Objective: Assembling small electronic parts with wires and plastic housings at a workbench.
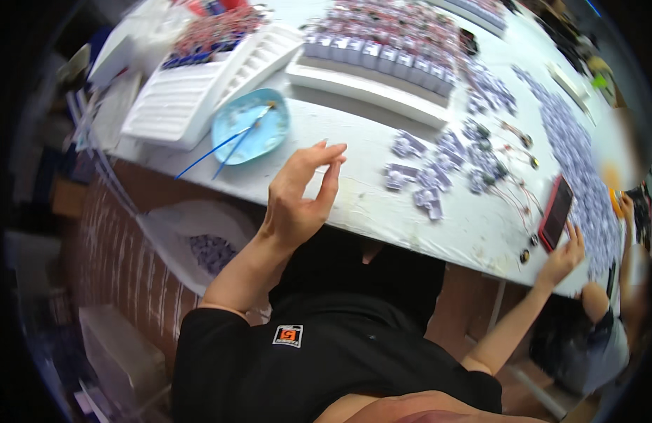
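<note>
My left hand (303, 189) hovers over the table's near edge, thumb and fingertips brought together in a pinch; whatever may be between them is too small to make out. To its left is a light blue dish (273, 144) with two blue-handled brushes (234, 144) resting in it. My right hand (564, 259) is at the table's right side, fingers stretched out beside a red-edged phone (557, 213); whether they touch it is unclear. Between my hands lie a loose group of small translucent plastic parts (428, 176) and several small black round pieces with thin wires (509, 173).
A white foam tray (371, 88) holds rows of grey parts with red wiring. White ribbed trays (174, 106) stand far left. A long heap of translucent parts (579, 155) runs down the right. Below the table hangs a white bag (192, 218). Another person's hand (627, 206) shows far right.
</note>
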A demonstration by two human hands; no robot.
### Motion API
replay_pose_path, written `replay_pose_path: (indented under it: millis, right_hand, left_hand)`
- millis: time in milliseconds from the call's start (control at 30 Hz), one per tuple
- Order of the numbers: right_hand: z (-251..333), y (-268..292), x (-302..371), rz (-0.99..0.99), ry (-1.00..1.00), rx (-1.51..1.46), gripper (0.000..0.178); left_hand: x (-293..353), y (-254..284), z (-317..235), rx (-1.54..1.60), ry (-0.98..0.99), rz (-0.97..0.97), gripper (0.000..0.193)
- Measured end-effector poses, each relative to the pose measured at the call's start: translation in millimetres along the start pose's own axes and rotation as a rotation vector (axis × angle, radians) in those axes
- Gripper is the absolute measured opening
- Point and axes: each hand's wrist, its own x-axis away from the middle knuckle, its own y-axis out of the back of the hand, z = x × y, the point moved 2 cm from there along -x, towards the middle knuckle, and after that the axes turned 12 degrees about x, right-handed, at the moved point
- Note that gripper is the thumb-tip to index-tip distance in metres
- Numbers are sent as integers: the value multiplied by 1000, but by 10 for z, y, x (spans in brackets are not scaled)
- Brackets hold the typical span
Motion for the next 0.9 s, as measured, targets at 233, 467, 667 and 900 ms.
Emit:
replay_pose_path:
  millis: [233,467,667,900]
  right_hand:
    - [16,48,-67,-2,54,71,36]
    - [47,34,-76,1,20,46,33]
    - [41,29,-57,-4,19,86,31]
    - [39,30,-40,10,-13,66,29]
  left_hand:
    - [-582,1221,355,-337,32,-390,18]
    - [-1293,2329,1502,-390,291,-353,23]
    - [-1496,2325,1984,-652,524,-102,41]
    - [-1688,2353,2089,-774,540,-47,44]
